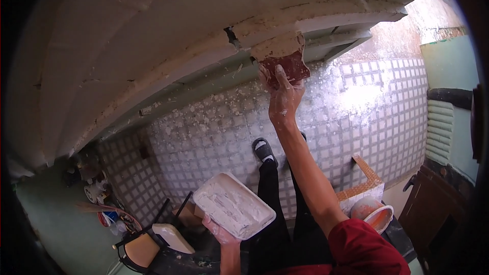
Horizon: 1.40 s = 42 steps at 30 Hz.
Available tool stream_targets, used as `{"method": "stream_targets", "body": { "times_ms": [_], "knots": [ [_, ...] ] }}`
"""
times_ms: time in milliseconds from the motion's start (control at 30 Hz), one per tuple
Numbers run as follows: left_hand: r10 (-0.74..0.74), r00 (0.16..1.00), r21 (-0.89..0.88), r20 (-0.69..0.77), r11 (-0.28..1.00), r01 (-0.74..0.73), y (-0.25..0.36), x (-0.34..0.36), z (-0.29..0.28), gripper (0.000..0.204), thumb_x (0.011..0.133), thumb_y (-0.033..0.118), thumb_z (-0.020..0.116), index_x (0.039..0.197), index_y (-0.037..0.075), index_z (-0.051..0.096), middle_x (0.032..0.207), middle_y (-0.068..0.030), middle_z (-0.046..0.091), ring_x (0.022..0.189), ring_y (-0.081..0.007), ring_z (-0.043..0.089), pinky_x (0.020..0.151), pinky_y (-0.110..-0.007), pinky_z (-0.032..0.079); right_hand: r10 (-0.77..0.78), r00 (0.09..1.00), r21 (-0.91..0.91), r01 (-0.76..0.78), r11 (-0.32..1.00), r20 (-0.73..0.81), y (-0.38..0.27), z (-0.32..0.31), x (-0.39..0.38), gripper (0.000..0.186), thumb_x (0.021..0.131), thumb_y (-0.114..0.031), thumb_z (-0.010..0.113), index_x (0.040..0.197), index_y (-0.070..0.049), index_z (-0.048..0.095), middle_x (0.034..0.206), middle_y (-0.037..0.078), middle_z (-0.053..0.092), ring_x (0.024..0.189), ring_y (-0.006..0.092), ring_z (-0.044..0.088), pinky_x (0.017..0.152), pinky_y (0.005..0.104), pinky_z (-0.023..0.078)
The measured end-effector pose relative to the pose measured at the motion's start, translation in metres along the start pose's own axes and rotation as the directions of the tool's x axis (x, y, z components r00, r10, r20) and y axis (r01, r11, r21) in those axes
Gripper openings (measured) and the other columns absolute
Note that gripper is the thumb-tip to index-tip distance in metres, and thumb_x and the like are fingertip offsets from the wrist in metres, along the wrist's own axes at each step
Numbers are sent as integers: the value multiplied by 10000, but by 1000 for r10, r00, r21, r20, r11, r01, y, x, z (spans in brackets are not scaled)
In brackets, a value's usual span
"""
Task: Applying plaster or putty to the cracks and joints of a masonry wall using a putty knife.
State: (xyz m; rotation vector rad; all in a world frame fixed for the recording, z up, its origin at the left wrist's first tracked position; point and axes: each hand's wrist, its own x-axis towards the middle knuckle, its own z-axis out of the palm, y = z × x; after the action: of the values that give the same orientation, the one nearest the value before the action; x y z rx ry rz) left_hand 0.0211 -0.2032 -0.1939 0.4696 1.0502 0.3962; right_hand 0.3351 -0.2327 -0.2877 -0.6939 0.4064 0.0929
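My right hand (286, 94) is closed around a dark red scraper (298, 66), thumb laid along its face, and the far half of the blade carries a coat of off-white paste. It is up at the pale moulding (351, 18), just beside a dark gap (232, 35) in the edge; whether the blade bears on the surface or sits just short of it, I cannot tell. My left hand (220, 230) grips the near corner of a white tray (268, 221), held low over my legs, with more paste (232, 201) spread across its bottom. To do this pass well, I judge I should keep my thumb firm behind the blade so it flexes evenly, lean it at a shallow slant and draw along the moulding in one steady stroke, since stopping midway would likely leave a ridge. A thinner load seems wiser: the tiled floor (204, 147) is already spotted white, and the tray is too far below my scraper to catch drips. Bringing it closer, level, would help, as would clean footing for my sandal (263, 150).
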Motion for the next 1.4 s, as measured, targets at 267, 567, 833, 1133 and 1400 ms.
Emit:
{"method": "stream_targets", "body": {
  "times_ms": [267, 567, 833, 1133, 1400],
  "knots": [
    [-2, 999, -3, -36, 1000, 2, 6, 4, -3, 692, 849, 556, 444, 1398, 142, 368, 1394, -70, 419, 1249, -312, 428, 1025, -494, 369, -24, 998, -4, 24, 1000, -65, 3, 8, -1, 186, 878, -86, 614, 1040, -9, 566, 932, 108, 657, 775, 188, 663, 691, 340, 583],
    [-12, 998, -7, -57, 1000, 11, 10, 3, -3, 677, 848, 543, 443, 1385, 136, 385, 1391, -74, 423, 1244, -311, 434, 1026, -485, 372, -134, 987, -201, 151, 968, 93, -6, 53, 14, 95, 853, -30, 560, 918, 38, 577, 836, 80, 617, 700, 141, 610, 688, 304, 564],
    [29, 999, 39, -35, 999, -27, 13, 7, -6, 689, 841, 544, 452, 1388, 132, 380, 1393, -76, 421, 1244, -315, 435, 1029, -492, 369, -122, 980, -302, 165, 939, 157, -19, 54, -19, 104, 859, -48, 562, 921, 31, 588, 861, 65, 629, 725, 135, 621, 703, 294, 565],
    [0, 1000, 26, -6, 1000, 0, 13, 9, -6, 695, 825, 528, 493, 1394, 146, 374, 1382, -82, 434, 1230, -329, 449, 1011, -526, 379, -118, 987, -203, 139, 969, 112, -5, 27, 20, 85, 851, -20, 552, 868, 55, 589, 824, 96, 629, 714, 147, 621, 723, 307, 564],
    [-19, 999, 21, -26, 1000, 20, 13, 9, -10, 694, 825, 537, 475, 1394, 152, 375, 1385, -78, 431, 1231, -326, 448, 1007, -525, 381, -157, 966, -196, 197, 960, 203, -24, 52, -13, 108, 855, -42, 534, 906, 35, 589, 849, 57, 619, 714, 96, 574, 657, 263, 521]
  ]
}}
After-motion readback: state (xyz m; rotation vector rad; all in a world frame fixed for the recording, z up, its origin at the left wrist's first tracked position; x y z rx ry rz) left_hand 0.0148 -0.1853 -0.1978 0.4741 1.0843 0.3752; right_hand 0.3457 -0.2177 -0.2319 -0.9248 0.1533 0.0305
